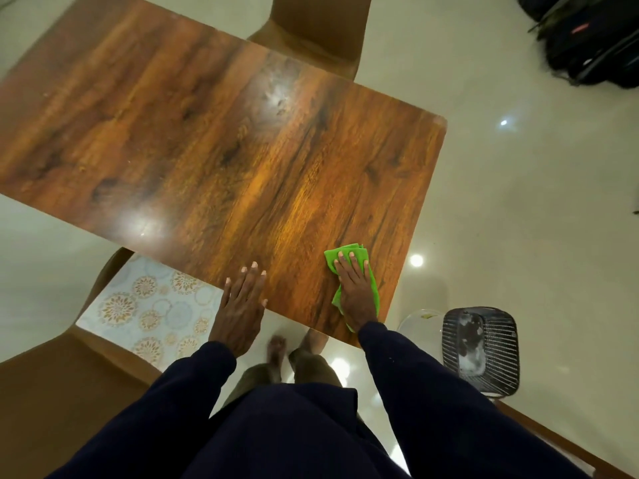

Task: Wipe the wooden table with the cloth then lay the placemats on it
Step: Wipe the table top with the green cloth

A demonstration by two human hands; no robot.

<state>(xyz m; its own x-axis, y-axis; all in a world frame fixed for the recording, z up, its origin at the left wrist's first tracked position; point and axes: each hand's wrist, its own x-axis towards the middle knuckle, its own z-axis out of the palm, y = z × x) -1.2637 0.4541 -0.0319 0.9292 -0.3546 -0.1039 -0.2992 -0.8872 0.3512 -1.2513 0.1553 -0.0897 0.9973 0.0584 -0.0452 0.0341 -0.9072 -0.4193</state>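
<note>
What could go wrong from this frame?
1. The right hand presses the folded green cloth flat at the near right corner of the brown wooden table; a stroke outward may drag it off the edge.
2. Smudges in the far-side glare may get missed.
3. Patterned placemats on the brown chair seat could get knocked off.

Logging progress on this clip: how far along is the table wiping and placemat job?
Done: nothing clearly finished. In hand: the right hand presses the green cloth flat on the wooden table near its right corner, and the left hand rests flat at the near edge. Smudges show farther up. Left: the rest of the wipe, then the patterned placemats, which lie on a chair seat.
</note>
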